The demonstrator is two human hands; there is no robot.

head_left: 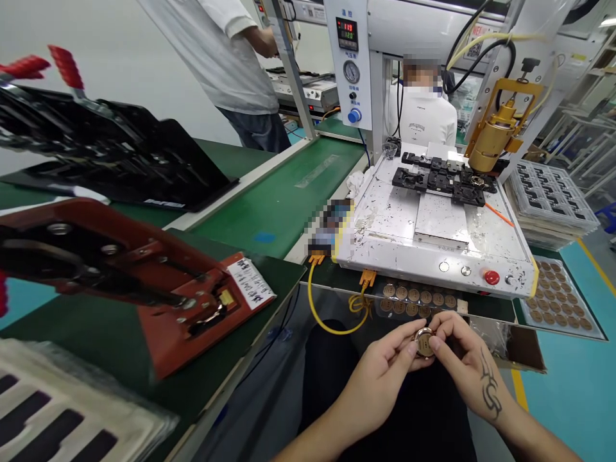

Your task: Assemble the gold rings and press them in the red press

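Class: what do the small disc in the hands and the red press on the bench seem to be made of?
The disc: brown face in a shiny rim, probably metal around a board-like insert. The red press: likely painted metal, rigid, with bolts showing.

left hand (385,369): bare, low before the body, palm inward, thumb and forefinger pinched closed | right hand (464,359): bare, dark tattoo (489,385) on its back, fingers curled, thumb and forefinger pinched, tips meeting the left's | left forearm (322,439), right forearm (534,430): bare, rising from the bottom edge, converging
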